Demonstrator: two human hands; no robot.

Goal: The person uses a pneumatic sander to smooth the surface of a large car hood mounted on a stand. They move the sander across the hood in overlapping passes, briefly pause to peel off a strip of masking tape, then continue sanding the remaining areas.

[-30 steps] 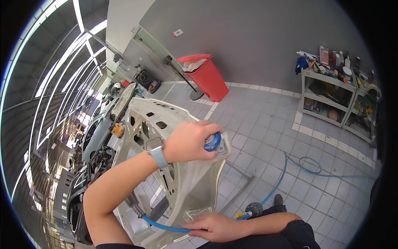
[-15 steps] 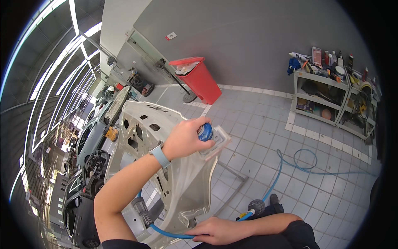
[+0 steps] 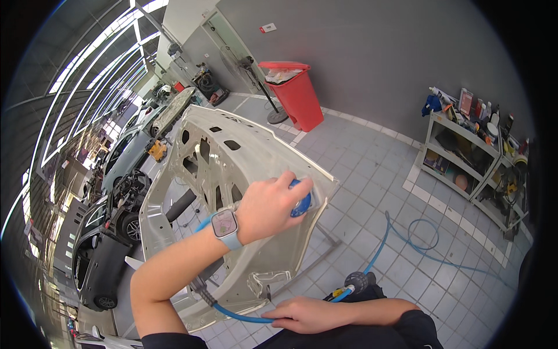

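My left hand (image 3: 270,206), with a watch (image 3: 225,227) on its wrist, is closed over the round blue top of a sander (image 3: 300,199). The sander sits at the right edge of a pale beige car hood panel (image 3: 256,157), which has several cut-outs. Its base is partly hidden behind my fingers. Lower down, my right hand (image 3: 299,315) is closed around a blue air hose (image 3: 247,318) in front of my body. A grey ribbed sleeve (image 3: 203,291) covers the hose's left part, and a dark round fitting (image 3: 356,282) is on its right.
The panel rests on a metal stand (image 3: 325,250). More blue hose (image 3: 427,247) loops over the tiled floor. A red bin (image 3: 296,102) stands by the grey wall. Shelves (image 3: 459,139) at the right hold bottles and tools. Cars (image 3: 96,267) are parked at the left.
The view has shifted, with the panel showing farther right. My left hand and the sander have come slightly down and right in view, and the sander's base looks less tilted. My right hand keeps the hose.
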